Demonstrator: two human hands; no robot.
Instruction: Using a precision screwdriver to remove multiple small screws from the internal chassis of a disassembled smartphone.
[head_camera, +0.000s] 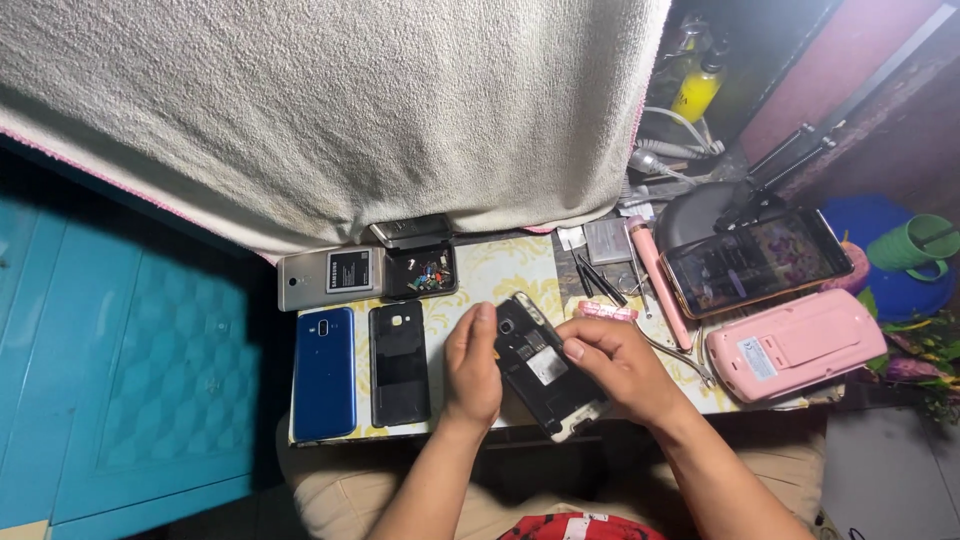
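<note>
Opened phone: a black phone with its back cover off (545, 368) lies tilted between the two hands, its camera end toward the far left and its lower end toward the near right, over the near edge of the surface (500, 275).
Left hand: the left hand (472, 368) sits on the phone's left side, thumb up along the top corner by the camera, fingers curled at the edge.
Left grip: pressed against the phone's long left edge; how far the fingers wrap beneath it cannot be told.
Right hand: the right hand (615, 365) comes in from the right, thumb tip lying on the exposed inside near a pale label, the fingers tucked under the phone's right edge.
Right grip: pinching the phone between thumb above and fingers below.
Phone relative to the grips: held from both long sides, its middle bare between the hands, its lower end sticking out past the right hand.
Left of the hands: a black back cover (399, 362) and a blue phone (324, 372) lie side by side, face down.
Farther back: a silver phone with open battery bay (330, 276) and a small dark tray of coloured bits (421, 271).
Right of the hands: tweezers (598, 280), a pink stick-shaped tool (658, 282), a lit phone (752, 260) and a pink device (795, 345).
Above: a pale towel (330, 110) hangs over the far side.
</note>
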